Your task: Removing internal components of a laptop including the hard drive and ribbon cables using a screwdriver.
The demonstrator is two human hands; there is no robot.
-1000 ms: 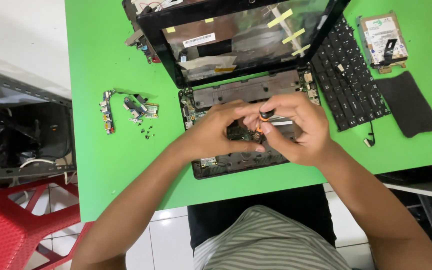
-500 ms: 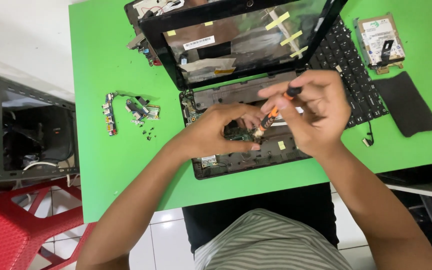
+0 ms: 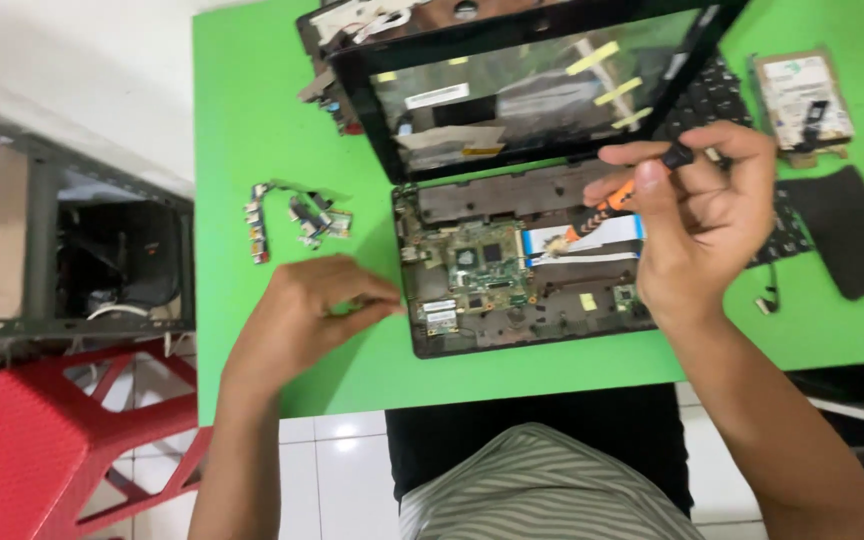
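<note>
A small black laptop base point(image 3: 452, 335) lies with its cover off on the green table point(image 3: 252, 120), showing a green circuit board point(image 3: 482, 262) and a white ribbon cable point(image 3: 592, 238). Its screen point(image 3: 532, 85) is tilted back behind it. My right hand point(image 3: 707, 225) hovers over the right half of the base and grips an orange and black screwdriver point(image 3: 607, 203), tip pointing down-left toward the ribbon cable. My left hand point(image 3: 302, 315) rests on the table just left of the base, fingertips pinched together. I can make out nothing between them.
A pile of small connector parts and screws point(image 3: 292, 220) lies left of the laptop. The detached keyboard point(image 3: 787, 232), a hard drive point(image 3: 802, 98) and a black pad point(image 3: 857, 240) are at the right. A red stool point(image 3: 42, 440) and a dark rack point(image 3: 72, 250) stand beside the table.
My left hand has come off the laptop base and moved left onto the table with its fingers pinched. My right hand has lifted the screwdriver up and to the right.
</note>
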